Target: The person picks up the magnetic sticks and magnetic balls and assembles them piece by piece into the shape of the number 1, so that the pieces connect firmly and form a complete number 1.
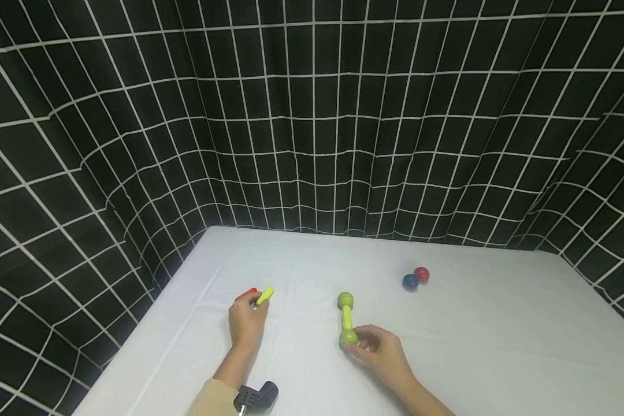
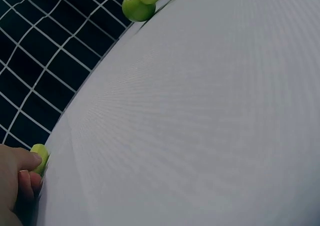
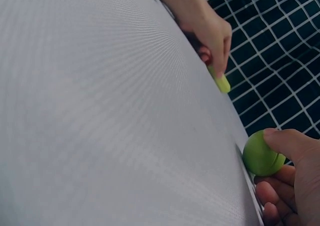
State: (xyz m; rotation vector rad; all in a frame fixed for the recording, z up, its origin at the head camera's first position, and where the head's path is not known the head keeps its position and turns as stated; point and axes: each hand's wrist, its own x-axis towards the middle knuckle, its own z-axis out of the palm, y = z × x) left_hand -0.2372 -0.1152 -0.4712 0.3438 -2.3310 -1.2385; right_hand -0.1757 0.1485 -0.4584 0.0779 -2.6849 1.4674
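In the head view, my left hand (image 1: 247,322) is at the left of the table, its thumb and fingers pinching a short yellow-green rod (image 1: 265,295). A red rod (image 1: 247,294) lies just beyond that hand, partly hidden by it. Near the middle, two green balls are joined by a yellow-green bar (image 1: 346,317) into a dumbbell shape. My right hand (image 1: 386,353) holds the near green ball (image 3: 259,153) between thumb and fingers. The far green ball (image 1: 345,300) points away from me, with no hand on it.
A blue ball (image 1: 410,282) and a red ball (image 1: 422,274) sit side by side at the back right of the white-covered table (image 1: 499,323). A black curtain with a white grid (image 1: 312,115) surrounds the back and sides. A dark wrist device (image 1: 257,396) is by the left sleeve.
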